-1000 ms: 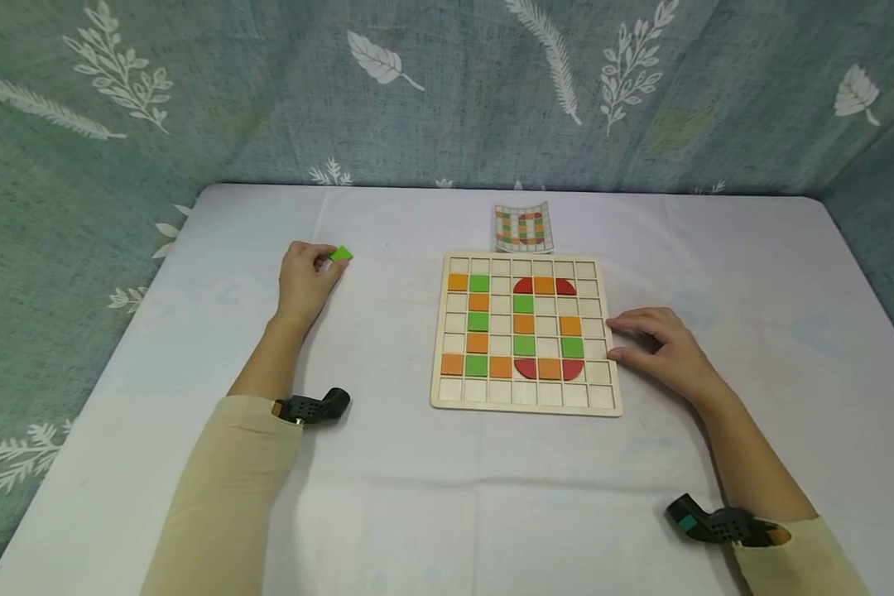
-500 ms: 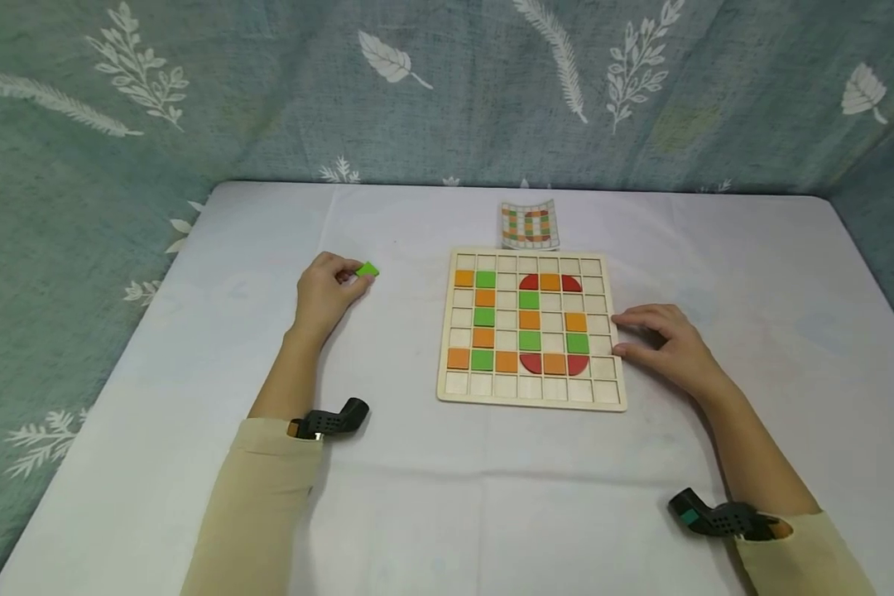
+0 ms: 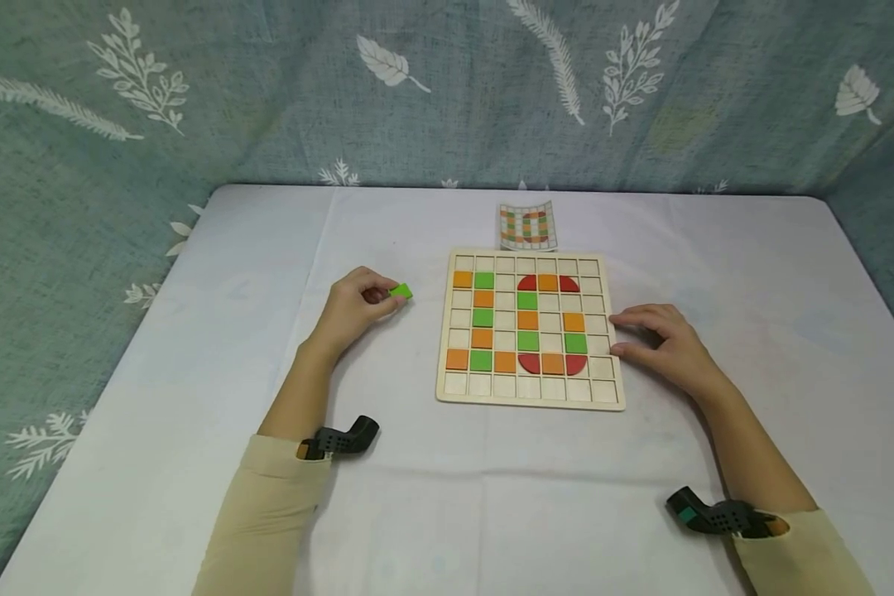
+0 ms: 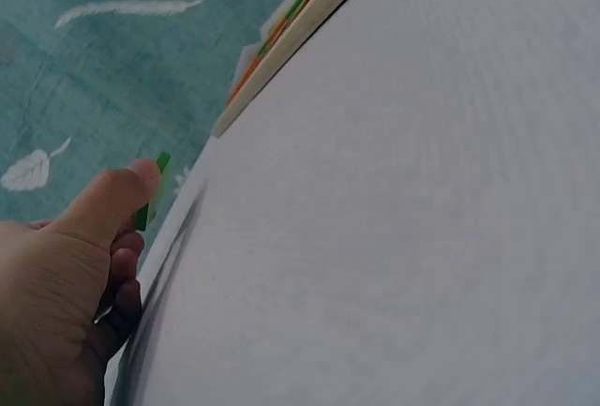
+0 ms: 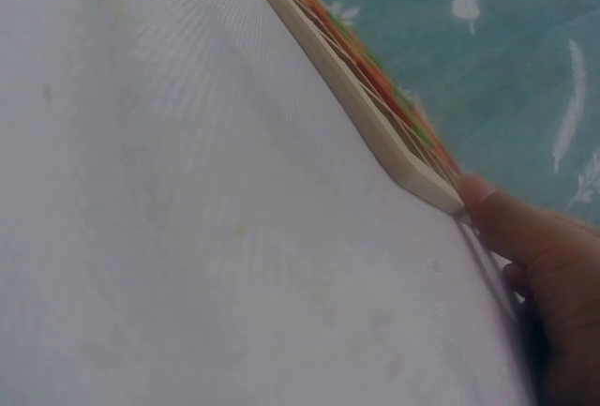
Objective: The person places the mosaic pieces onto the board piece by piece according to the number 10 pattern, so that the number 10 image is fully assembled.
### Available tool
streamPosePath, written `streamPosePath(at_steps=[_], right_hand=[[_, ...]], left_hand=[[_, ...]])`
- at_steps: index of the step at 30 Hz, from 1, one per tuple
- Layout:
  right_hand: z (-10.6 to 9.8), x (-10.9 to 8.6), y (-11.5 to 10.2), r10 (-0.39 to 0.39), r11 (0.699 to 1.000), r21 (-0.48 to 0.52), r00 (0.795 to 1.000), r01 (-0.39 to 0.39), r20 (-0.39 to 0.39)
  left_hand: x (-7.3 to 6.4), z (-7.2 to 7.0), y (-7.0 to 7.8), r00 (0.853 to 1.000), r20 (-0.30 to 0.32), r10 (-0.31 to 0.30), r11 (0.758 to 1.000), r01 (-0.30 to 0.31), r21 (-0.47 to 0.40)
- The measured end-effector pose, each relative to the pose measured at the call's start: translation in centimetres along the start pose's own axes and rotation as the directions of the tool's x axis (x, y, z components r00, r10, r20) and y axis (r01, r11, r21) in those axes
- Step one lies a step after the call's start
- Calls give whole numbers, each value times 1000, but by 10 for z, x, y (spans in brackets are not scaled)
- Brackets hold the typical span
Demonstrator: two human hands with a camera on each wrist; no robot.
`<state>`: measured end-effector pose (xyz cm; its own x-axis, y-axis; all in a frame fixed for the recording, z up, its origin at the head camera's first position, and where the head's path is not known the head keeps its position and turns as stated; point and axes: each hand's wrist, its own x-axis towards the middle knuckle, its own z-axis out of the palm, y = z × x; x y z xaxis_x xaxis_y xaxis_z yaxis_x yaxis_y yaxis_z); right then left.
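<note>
Between thumb and fingers, my left hand (image 3: 355,308) pinches a small green tile (image 3: 401,290), just left of a wooden grid board (image 3: 458,386). In the left wrist view the green tile (image 4: 155,190) shows edge-on beyond the thumb. Orange tiles (image 3: 527,320), green tiles (image 3: 574,343) and red rounded tiles (image 3: 530,363) fill some of the board's squares. My right hand (image 3: 666,343) rests at the board's right edge, thumb and fingertips touching the rim. The right wrist view shows the thumb against the board's corner (image 5: 427,186); the other fingers are partly hidden there.
A small pattern card (image 3: 527,227) with a coloured grid lies behind the board, by its back edge. White cloth (image 3: 417,497) covers the table. A green leaf-print curtain (image 3: 447,99) hangs behind and at the sides.
The left hand has moved right and nearer, towards the board, carrying the green tile. The right hand has stayed at the board's right edge. The camera view has shifted slightly.
</note>
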<state>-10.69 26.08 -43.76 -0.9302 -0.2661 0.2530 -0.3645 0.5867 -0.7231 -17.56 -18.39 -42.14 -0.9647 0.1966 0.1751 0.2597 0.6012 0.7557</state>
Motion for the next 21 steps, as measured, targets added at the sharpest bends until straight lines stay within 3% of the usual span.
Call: streamPosePath(at_steps=[7, 21], right_hand=[[0, 1, 2, 19, 1000, -8, 1000, -19, 1], [2, 0, -1, 60, 998, -10, 998, -60, 6]], left_hand=[[1, 13, 16, 996, 51, 73, 997, -73, -8], [6, 35, 47, 982, 72, 175, 984, -172, -46]])
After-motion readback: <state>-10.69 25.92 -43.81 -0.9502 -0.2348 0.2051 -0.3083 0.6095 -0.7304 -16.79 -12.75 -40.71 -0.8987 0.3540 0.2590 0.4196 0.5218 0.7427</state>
